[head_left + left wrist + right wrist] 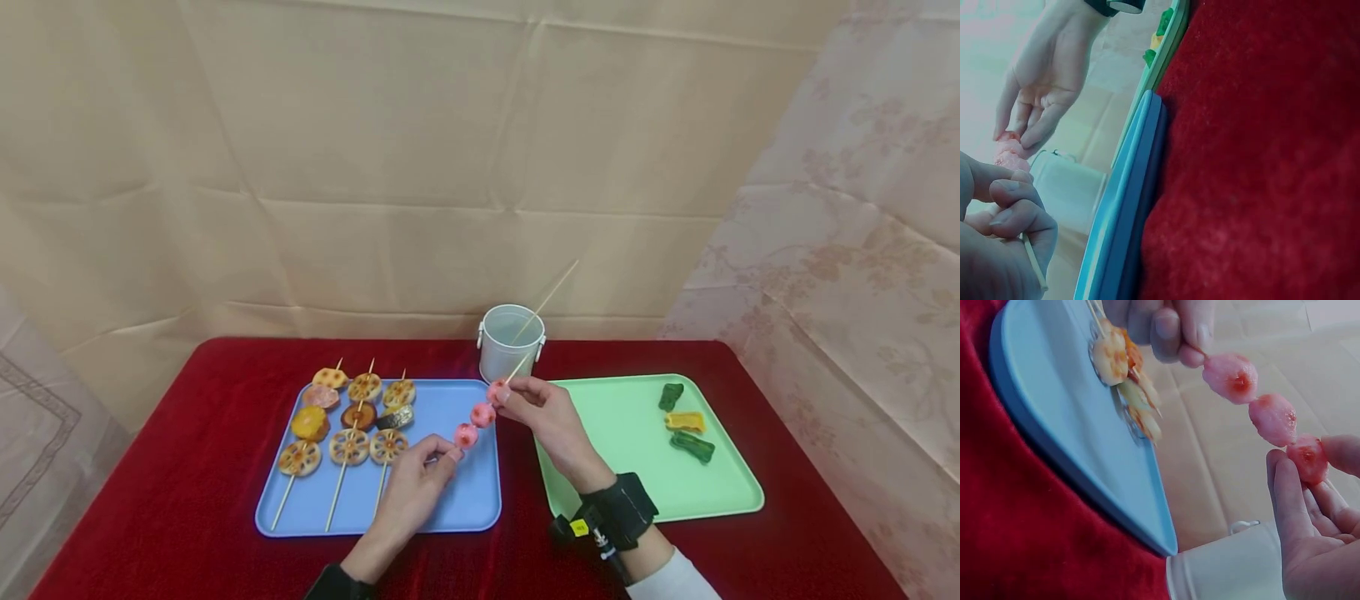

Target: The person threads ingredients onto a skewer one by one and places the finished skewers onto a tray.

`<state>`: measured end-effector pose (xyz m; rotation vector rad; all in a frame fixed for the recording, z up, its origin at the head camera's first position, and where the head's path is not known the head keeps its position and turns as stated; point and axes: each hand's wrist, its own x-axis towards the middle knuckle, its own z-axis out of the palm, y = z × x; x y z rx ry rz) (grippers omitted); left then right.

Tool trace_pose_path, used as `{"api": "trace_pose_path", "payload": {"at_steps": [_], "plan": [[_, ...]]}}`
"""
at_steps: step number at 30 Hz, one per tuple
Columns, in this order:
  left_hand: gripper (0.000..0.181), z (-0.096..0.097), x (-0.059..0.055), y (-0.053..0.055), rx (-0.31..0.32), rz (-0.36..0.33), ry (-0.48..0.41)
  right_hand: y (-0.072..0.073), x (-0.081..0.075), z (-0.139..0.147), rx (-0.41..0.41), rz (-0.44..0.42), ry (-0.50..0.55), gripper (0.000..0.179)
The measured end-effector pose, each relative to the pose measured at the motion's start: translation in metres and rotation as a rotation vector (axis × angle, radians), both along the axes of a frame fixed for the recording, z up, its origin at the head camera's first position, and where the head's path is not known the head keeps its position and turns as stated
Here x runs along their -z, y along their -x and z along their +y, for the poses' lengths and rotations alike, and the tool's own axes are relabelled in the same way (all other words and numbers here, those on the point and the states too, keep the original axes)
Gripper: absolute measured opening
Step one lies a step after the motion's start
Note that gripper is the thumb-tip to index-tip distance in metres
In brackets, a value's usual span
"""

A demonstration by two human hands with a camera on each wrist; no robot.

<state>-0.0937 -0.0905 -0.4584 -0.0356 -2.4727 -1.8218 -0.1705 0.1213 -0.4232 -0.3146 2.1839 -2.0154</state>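
Three pink balls with browned spots point(482, 414) are threaded on a thin wooden skewer point(517, 367), held up at a slant over the blue tray's right edge. My left hand point(422, 482) grips the skewer just below the lowest ball; its bare end point(1035, 265) sticks out under my fingers in the left wrist view. With thumb and fingertips, my right hand point(553, 425) pinches the uppermost ball point(1307, 459). The skewer's tip pokes out above that ball in the head view.
On the blue tray point(480, 508) lie several loaded skewers with lotus root slices point(348, 447). The green tray point(607, 450) at right carries two green pieces point(692, 446) and a yellow one point(685, 422). Behind stands a white bucket point(498, 358) with a bare skewer point(555, 290).
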Motion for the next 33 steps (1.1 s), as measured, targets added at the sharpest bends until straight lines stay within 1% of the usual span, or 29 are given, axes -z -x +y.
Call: {"api": "trace_pose_path", "payload": {"at_steps": [4,9,11,13,16,19,22,26,29,33], "plan": [[0.013,-0.001,-0.001,0.0,-0.002,0.001,0.01,-0.002,0.001,-0.005,0.006,0.002,-0.001,0.039],[0.018,-0.002,-0.002,0.0,0.039,-0.023,0.004,0.0,0.004,-0.004,0.011,-0.011,0.005,0.038],[0.018,-0.003,-0.002,0.0,0.049,-0.024,0.017,0.0,0.004,-0.003,0.013,-0.011,-0.005,0.038],[0.015,-0.003,-0.002,0.0,0.05,-0.001,0.051,0.001,0.004,-0.002,0.014,-0.008,-0.02,0.039],[0.009,-0.004,-0.002,0.001,0.054,0.054,0.12,0.001,0.003,-0.002,0.01,-0.003,-0.04,0.04],[0.005,-0.004,-0.001,0.001,0.056,0.108,0.172,0.001,0.003,-0.003,-0.003,-0.002,-0.062,0.042],[0.005,-0.005,0.0,0.0,0.055,0.135,0.204,0.002,0.004,-0.004,-0.019,-0.004,-0.078,0.044],[0.006,-0.008,0.0,-0.001,0.058,0.147,0.239,0.003,0.006,-0.003,-0.025,0.0,-0.09,0.044],[0.005,-0.011,-0.001,-0.002,0.062,0.157,0.259,0.005,0.007,-0.001,0.013,0.02,-0.132,0.044],[0.004,-0.017,-0.003,-0.002,0.037,0.185,0.299,0.006,0.002,0.004,0.084,0.053,-0.187,0.041]]}}
